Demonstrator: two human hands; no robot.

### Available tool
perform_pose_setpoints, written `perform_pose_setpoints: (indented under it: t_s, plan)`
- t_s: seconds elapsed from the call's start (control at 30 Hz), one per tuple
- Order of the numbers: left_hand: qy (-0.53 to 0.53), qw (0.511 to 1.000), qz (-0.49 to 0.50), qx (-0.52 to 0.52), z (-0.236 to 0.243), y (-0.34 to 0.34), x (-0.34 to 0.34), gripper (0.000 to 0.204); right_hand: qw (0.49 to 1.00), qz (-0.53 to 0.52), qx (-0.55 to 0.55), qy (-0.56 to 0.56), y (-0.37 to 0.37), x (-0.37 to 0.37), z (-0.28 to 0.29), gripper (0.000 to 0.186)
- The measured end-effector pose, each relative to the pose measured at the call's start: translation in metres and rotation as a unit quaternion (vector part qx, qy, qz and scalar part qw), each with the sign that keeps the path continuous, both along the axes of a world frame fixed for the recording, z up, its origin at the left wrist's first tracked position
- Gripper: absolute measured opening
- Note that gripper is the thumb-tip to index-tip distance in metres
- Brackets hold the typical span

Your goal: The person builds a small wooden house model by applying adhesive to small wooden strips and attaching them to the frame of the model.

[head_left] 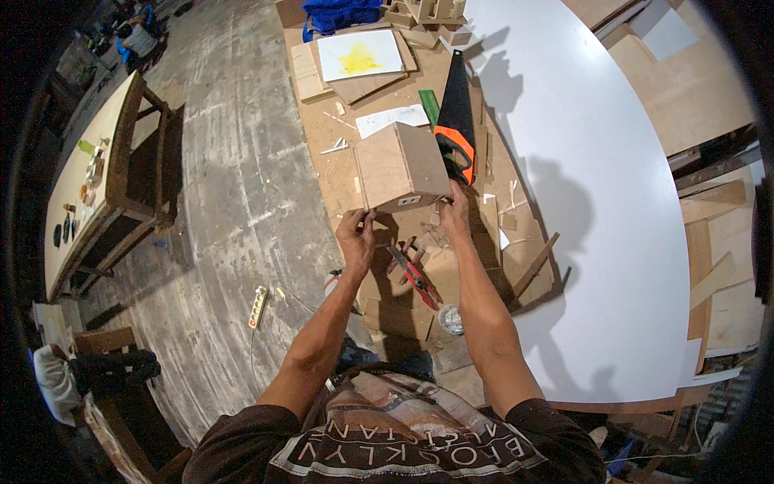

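A small wooden model house (395, 165) with a pitched plywood roof sits between my hands on the workbench. My left hand (355, 236) pinches its near left corner, at the roof's lower edge. At the near right corner my right hand (454, 214) grips the house, its fingers partly hidden behind the wall. A small window shape shows on the wall facing me. Just right of the house lies a handsaw (457, 121) with an orange and black handle. Nearer to me are a red utility knife (419, 282) and a small round tub (451, 319) with whitish contents.
Beyond the house, a white sheet with a yellow stain (360, 55) lies on boards, near a blue cloth (343, 14). A large white panel (597, 242) spreads along the right. Wood strips and scraps litter the bench. On the floor at left lies a power strip (258, 307); a table (97, 185) stands beyond.
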State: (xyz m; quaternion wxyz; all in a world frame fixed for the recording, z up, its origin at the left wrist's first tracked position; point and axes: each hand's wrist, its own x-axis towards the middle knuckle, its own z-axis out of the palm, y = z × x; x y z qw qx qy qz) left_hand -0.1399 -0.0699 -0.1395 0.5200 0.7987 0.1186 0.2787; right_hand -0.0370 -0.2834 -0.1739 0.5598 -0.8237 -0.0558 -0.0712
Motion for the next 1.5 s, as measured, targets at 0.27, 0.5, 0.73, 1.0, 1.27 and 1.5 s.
perform_pose_setpoints:
  t_s: [0.27, 0.5, 0.73, 1.0, 1.27, 1.5]
  plan:
    - [0.0, 1.0, -0.024, -0.02, -0.001, 0.004, 0.003, 0.009, 1.0, -0.01, 0.018, 0.022, 0.004, -0.008, 0.012, 0.048]
    - [0.072, 0.995, -0.061, -0.04, -0.006, 0.017, -0.009, 0.022, 0.977, -0.034, 0.168, 0.125, 0.006, -0.023, 0.039, 0.038]
    - [0.075, 0.93, 0.006, -0.36, 0.005, 0.052, 0.018, 0.043, 0.92, -0.068, 0.301, 0.243, -0.011, 0.004, 0.047, 0.045]
    - [0.246, 0.851, -0.145, -0.44, 0.009, 0.066, 0.055, 0.056, 0.898, -0.023, 0.253, 0.358, -0.001, 0.027, 0.045, 0.058]
    - [0.216, 0.871, -0.116, -0.425, -0.005, 0.099, 0.083, 0.05, 0.903, -0.082, 0.278, 0.316, 0.0, 0.017, 0.036, 0.059]
    - [0.176, 0.895, -0.347, -0.219, 0.013, 0.121, 0.151, 0.065, 0.892, -0.223, 0.3, 0.255, 0.018, -0.017, 0.054, 0.051]
